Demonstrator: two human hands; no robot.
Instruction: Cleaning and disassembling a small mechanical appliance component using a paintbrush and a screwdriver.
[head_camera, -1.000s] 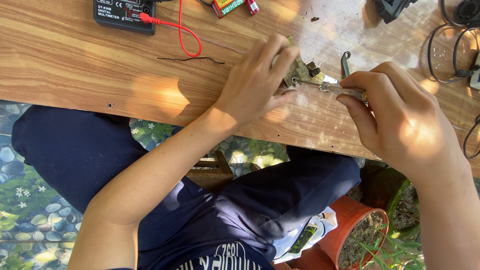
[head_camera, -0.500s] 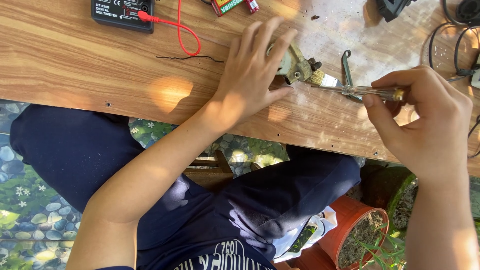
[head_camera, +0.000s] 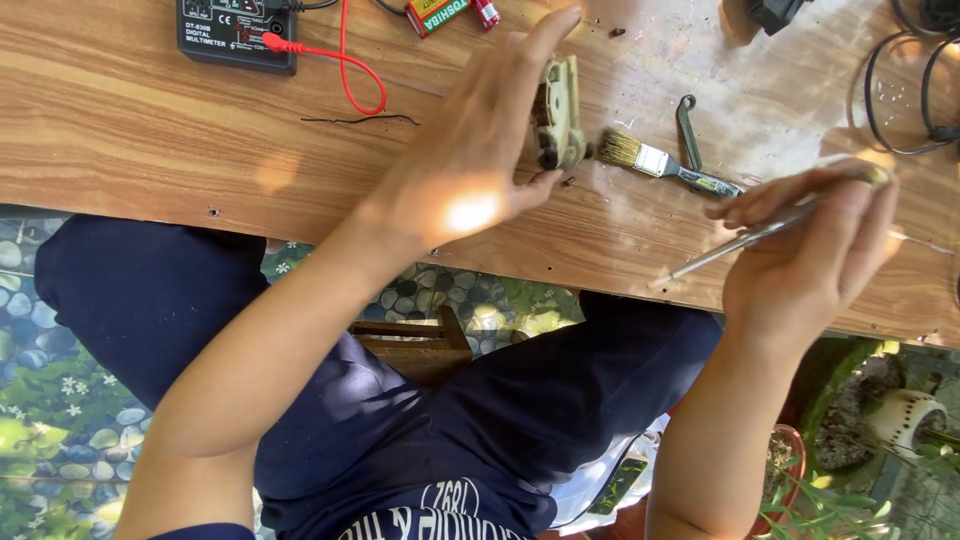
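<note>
My left hand (head_camera: 470, 170) grips a small beige plastic part (head_camera: 560, 115) and holds it up on its edge on the wooden table (head_camera: 150, 140). My right hand (head_camera: 810, 260) is off to the right, over the table's near edge. It holds a thin metal screwdriver (head_camera: 720, 250) whose tip points left, away from the part. A small paintbrush (head_camera: 650, 160) lies on the table between my two hands, its bristles close to the beige part.
A black multimeter (head_camera: 235, 30) with a red lead (head_camera: 345, 70) sits at the far left. Batteries (head_camera: 440, 12) lie at the top edge, and a thin black wire (head_camera: 360, 120) in the middle. There is a black bent tool (head_camera: 688, 125) by the brush and black cables (head_camera: 900, 90) at the far right.
My left hand has tipped the beige part up onto its edge. My right hand has drawn back to the right with the screwdriver, and the brush now shows.
</note>
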